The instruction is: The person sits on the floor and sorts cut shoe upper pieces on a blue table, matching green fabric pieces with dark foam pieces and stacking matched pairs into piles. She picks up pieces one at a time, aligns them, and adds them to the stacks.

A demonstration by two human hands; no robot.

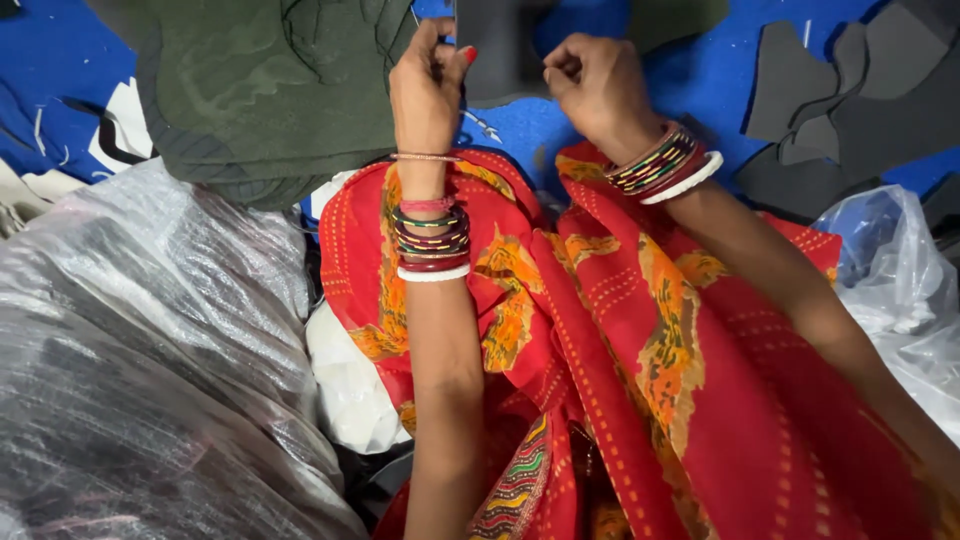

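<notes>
Hands (430, 80) (590, 85) pinching dark grey fabric piece (500, 50)

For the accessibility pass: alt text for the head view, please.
Seen from above, a person's left hand and right hand pinch the lower edge of a dark grey fabric piece over a blue surface. Both wrists carry bangles; red patterned cloth covers the lap, beside a clear plastic bag.

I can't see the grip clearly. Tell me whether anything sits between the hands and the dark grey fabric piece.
Nothing visible does. The left hand and the right hand both pinch the lower edge of the dark grey fabric piece directly, above the blue sheet.
</notes>
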